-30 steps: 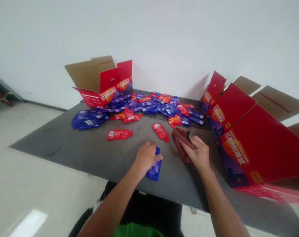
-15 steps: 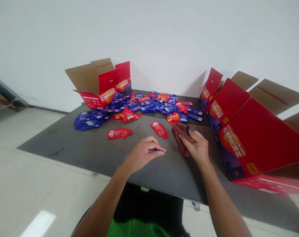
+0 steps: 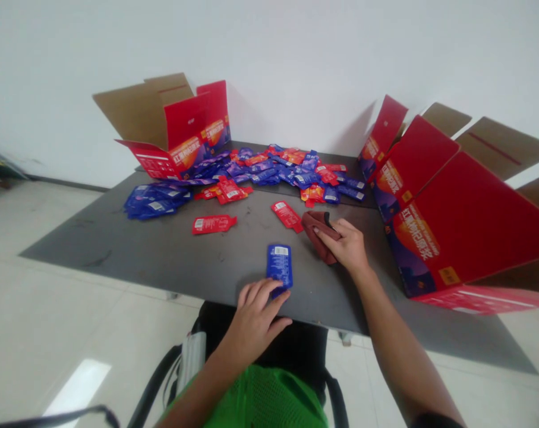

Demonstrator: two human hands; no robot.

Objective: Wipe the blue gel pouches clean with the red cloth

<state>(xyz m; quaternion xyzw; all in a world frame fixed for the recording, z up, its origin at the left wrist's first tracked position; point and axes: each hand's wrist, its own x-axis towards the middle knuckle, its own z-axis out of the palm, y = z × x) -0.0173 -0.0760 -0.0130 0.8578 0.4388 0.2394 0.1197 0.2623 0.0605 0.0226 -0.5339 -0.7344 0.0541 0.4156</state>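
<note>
A blue sachet (image 3: 279,267) lies flat on the dark table (image 3: 171,261) near its front edge. My left hand (image 3: 254,315) rests with its fingers on the sachet's near end, fingers stretched out and slightly apart. My right hand (image 3: 347,245) is closed on a dark red cloth (image 3: 318,233) that lies on the table to the right of the sachet. A single red sachet (image 3: 287,215) sits just left of the cloth, and another red sachet (image 3: 213,223) lies further left.
A heap of blue and red sachets (image 3: 269,175) covers the far side of the table, with a stack of blue ones (image 3: 151,202) at the left. An open red carton (image 3: 175,139) stands at the back left. Large open red cartons (image 3: 451,226) stand at the right.
My left hand drew back toward me and laid the blue sachet flat on the table, label side up. My right hand stayed on the cloth. The camera tilted down.
</note>
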